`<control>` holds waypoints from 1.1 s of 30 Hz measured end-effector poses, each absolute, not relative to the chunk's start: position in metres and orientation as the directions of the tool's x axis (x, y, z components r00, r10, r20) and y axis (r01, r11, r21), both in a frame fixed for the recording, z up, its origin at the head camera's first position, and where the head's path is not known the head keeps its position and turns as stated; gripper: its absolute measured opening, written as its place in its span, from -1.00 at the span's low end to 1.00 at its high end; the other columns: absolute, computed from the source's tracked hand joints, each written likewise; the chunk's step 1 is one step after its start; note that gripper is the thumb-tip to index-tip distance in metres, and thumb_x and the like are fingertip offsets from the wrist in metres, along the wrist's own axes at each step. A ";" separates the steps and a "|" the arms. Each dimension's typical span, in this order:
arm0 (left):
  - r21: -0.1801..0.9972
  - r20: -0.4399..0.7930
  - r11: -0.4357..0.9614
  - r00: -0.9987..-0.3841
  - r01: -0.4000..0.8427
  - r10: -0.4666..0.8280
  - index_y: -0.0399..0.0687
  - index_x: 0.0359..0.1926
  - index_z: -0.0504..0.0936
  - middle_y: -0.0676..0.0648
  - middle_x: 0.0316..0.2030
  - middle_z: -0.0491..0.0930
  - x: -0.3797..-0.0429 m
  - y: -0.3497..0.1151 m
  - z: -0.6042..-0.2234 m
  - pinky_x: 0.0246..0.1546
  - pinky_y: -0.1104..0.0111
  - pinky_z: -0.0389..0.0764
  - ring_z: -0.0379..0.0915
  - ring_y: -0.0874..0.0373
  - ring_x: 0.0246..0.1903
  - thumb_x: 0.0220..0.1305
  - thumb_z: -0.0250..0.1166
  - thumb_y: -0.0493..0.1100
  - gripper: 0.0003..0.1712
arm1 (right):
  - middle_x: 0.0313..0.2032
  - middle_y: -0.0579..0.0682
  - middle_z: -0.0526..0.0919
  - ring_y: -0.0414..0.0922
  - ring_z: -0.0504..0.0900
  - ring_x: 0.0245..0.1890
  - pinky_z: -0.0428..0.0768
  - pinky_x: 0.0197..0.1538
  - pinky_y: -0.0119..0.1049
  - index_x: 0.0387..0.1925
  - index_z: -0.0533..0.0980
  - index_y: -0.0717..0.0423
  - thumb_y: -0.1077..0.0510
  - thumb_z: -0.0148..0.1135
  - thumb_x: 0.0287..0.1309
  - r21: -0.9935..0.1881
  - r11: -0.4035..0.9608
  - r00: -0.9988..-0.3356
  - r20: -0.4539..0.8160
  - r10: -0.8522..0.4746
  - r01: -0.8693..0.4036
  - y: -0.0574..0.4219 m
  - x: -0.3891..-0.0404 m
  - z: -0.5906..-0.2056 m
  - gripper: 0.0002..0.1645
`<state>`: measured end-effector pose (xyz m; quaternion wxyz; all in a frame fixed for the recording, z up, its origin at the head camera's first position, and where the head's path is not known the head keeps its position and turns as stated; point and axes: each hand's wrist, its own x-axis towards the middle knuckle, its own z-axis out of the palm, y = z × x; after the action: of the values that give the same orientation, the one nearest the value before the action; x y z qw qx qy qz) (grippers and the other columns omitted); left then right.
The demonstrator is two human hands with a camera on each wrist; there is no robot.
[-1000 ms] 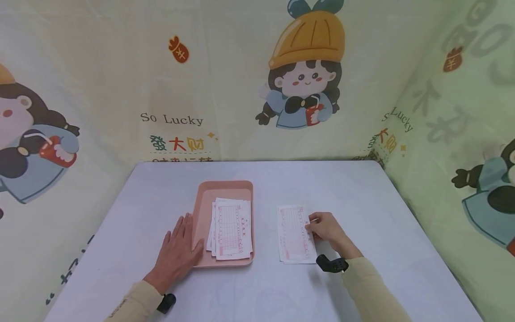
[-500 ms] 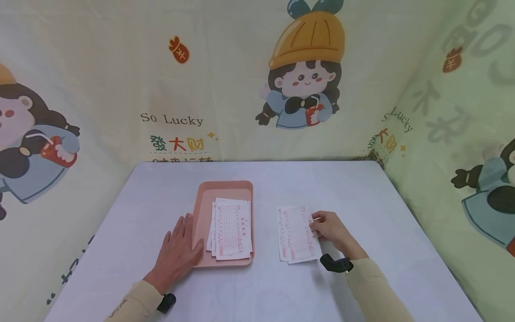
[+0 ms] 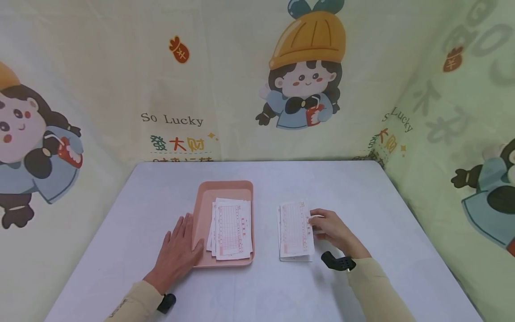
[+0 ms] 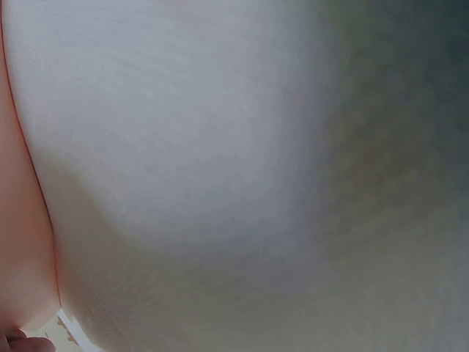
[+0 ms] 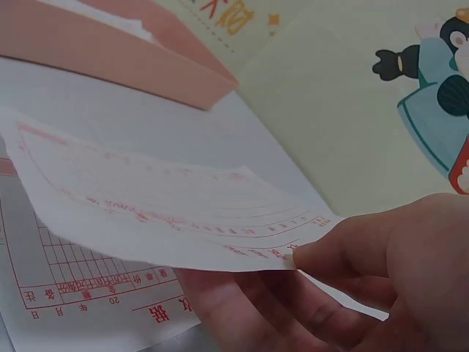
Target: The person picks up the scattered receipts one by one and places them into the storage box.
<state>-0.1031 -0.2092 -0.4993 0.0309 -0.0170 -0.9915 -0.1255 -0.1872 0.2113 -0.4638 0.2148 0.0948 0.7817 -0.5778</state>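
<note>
Between thumb and fingers, my right hand (image 3: 335, 230) pinches the right edge of a thin receipt form (image 3: 297, 228) printed in red. In the right wrist view this form (image 5: 146, 198) bows upward, raised off another printed form (image 5: 88, 282) lying below. A strip of the lower paper (image 3: 295, 259) shows under it in the head view. My left hand (image 3: 177, 250) lies flat with straight fingers at the left side of a pink tray (image 3: 206, 192), its thumb over the rim. Inside the tray sits a loose pile of similar forms (image 3: 231, 230). The left wrist view is mostly blurred.
A white tabletop (image 3: 265, 290) carries the tray left of centre and the loose forms to its right. Cartoon-printed cloth (image 3: 237, 89) hangs behind and at both sides. Each wrist wears a black band (image 3: 338, 262).
The form in my right hand has shifted right, then back left and up, and its lower edge is now lifted off the paper below. My left hand and the tray have stayed still.
</note>
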 end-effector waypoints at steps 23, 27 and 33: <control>0.239 0.063 0.969 -0.997 0.057 0.043 -0.33 0.54 -0.09 -0.31 0.54 -0.02 -0.101 -0.210 -0.496 0.40 -0.30 0.08 -0.11 -0.27 0.52 0.41 0.03 0.12 -0.07 | 0.06 0.24 0.62 -0.04 0.66 -0.19 0.71 -0.18 -0.28 0.34 0.29 0.26 0.23 0.05 0.36 -0.910 0.264 -0.902 -0.378 -0.209 0.320 0.204 -0.187 -0.447 -0.46; 0.231 0.074 0.971 -0.996 0.066 0.051 -0.35 0.53 -0.07 -0.33 0.53 -0.01 -0.101 -0.210 -0.494 0.44 -0.27 0.01 -0.12 -0.28 0.52 0.41 0.03 0.12 -0.08 | 0.05 0.25 0.62 -0.02 0.66 -0.19 0.71 -0.17 -0.29 0.34 0.28 0.25 0.23 0.04 0.36 -0.920 0.242 -0.900 -0.366 -0.239 0.310 0.201 -0.188 -0.442 -0.46; 0.207 0.102 0.975 -0.993 0.084 0.063 -0.37 0.52 -0.03 -0.32 0.52 0.04 -0.102 -0.210 -0.495 0.48 -0.21 -0.09 -0.13 -0.29 0.52 0.38 0.05 0.12 -0.07 | 0.01 0.25 0.63 -0.02 0.66 -0.22 0.70 -0.22 -0.32 0.33 0.28 0.28 0.26 0.04 0.36 -0.929 0.217 -0.894 -0.354 -0.274 0.301 0.192 -0.189 -0.440 -0.46</control>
<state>-0.1015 -0.2101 -0.4952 0.0475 -0.0371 -0.9925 -0.1059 -0.1887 0.1924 -0.4399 0.2300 0.0091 0.7453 -0.6258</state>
